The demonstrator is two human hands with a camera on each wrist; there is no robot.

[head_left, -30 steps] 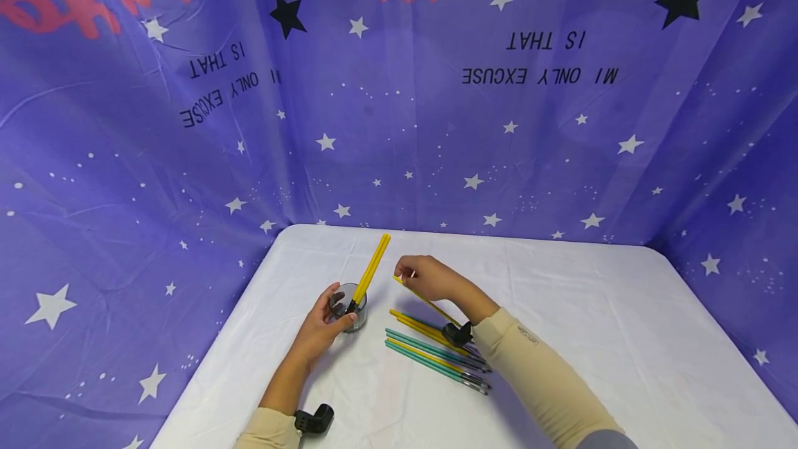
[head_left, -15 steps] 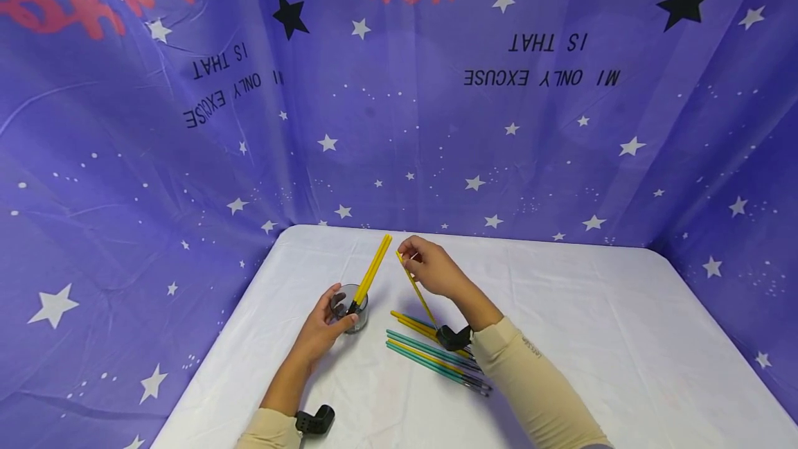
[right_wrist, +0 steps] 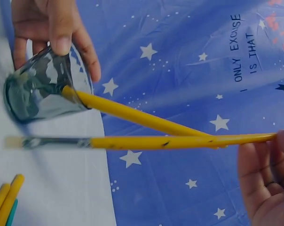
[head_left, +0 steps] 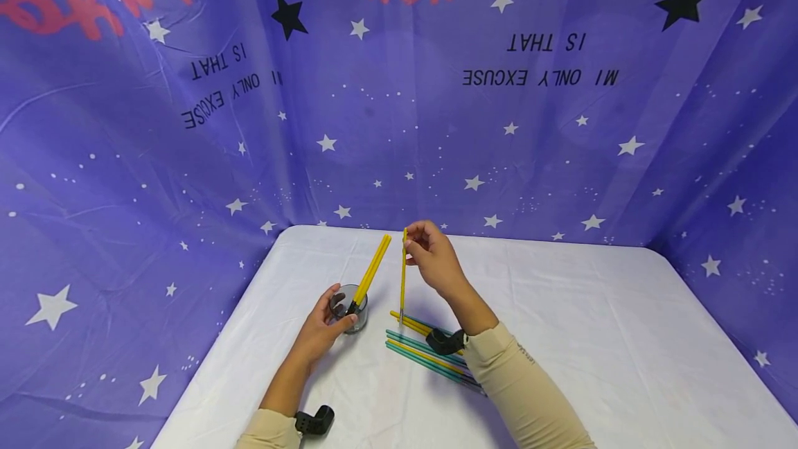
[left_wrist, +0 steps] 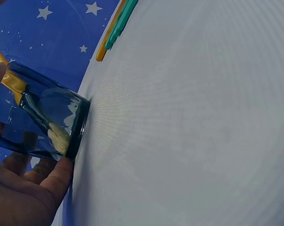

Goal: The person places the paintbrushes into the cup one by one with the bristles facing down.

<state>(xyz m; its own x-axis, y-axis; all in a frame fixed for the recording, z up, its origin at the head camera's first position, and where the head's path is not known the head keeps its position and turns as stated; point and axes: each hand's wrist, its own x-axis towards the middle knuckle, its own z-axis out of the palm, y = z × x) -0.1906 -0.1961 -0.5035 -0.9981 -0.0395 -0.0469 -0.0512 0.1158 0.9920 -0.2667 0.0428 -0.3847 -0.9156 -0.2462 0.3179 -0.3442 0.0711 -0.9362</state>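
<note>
Head view from above, forward-down; wrist views close, sharing glass (right_wrist: 41, 100)

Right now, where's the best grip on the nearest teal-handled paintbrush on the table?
Probably the left part of the teal-handled paintbrush's handle, pinched from above and the near side. It lies flat, handle end pointing left; the other loose paintbrushes lie on its far side, and the right sleeve crowds its bristle end.

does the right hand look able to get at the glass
Probably yes: the right hand holds a yellow paintbrush nearby, and the yellow brushes leaning in the glass leave part of its mouth free.
</note>
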